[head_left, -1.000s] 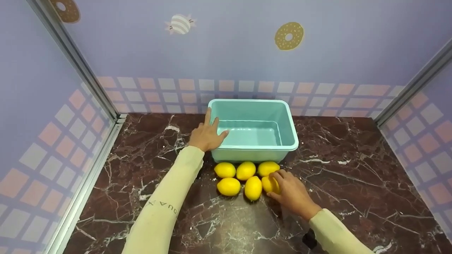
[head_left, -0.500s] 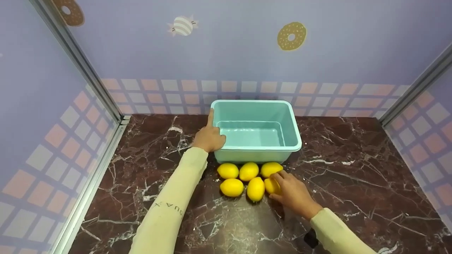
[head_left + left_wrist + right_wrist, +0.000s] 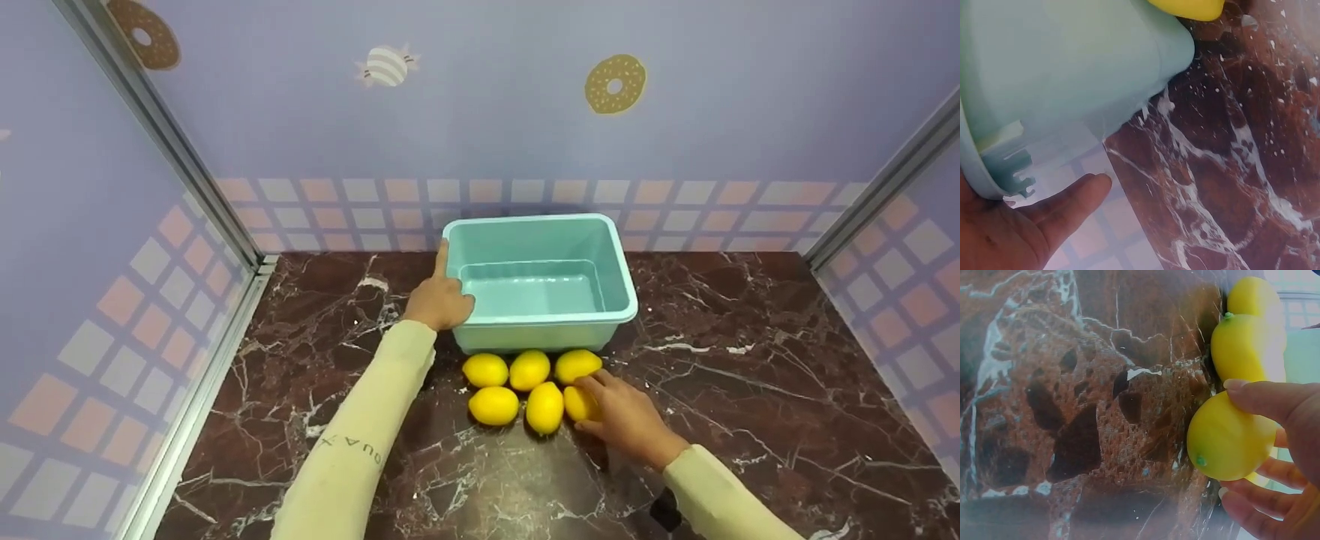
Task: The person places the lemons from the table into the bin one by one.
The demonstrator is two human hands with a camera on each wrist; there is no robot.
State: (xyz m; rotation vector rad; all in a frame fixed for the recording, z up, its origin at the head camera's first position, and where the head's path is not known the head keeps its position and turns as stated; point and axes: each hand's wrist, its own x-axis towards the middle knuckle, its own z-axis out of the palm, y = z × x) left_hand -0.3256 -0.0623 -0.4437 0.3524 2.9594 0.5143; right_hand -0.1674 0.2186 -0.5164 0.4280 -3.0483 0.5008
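My left hand (image 3: 441, 301) grips the left rim of a pale green plastic tub (image 3: 540, 334), its index finger lying straight along the edge. In the left wrist view, straight fingers (image 3: 1086, 197) reach past the tub's outer wall. Nothing lies inside the tub. Several yellow lemons sit before it in two rows. My right hand (image 3: 626, 416) holds the front right lemon (image 3: 1230, 439), thumb on one side and fingertips on the other. Beside it are the front middle lemon (image 3: 544, 409) and the front left lemon (image 3: 493, 406). The back right lemon (image 3: 577, 366) is partly behind my right fingers.
The dark red marbled tabletop (image 3: 750, 420) extends to both sides. A purple wall (image 3: 510, 112) with pink and white squares rises close behind the tub. Side panels stand left and right, joined by metal corner posts (image 3: 150, 127).
My left hand's spread fingers have closed on the tub's rim, leaving the index finger straight. The tub has turned slightly. My right hand stays at the same lemon.
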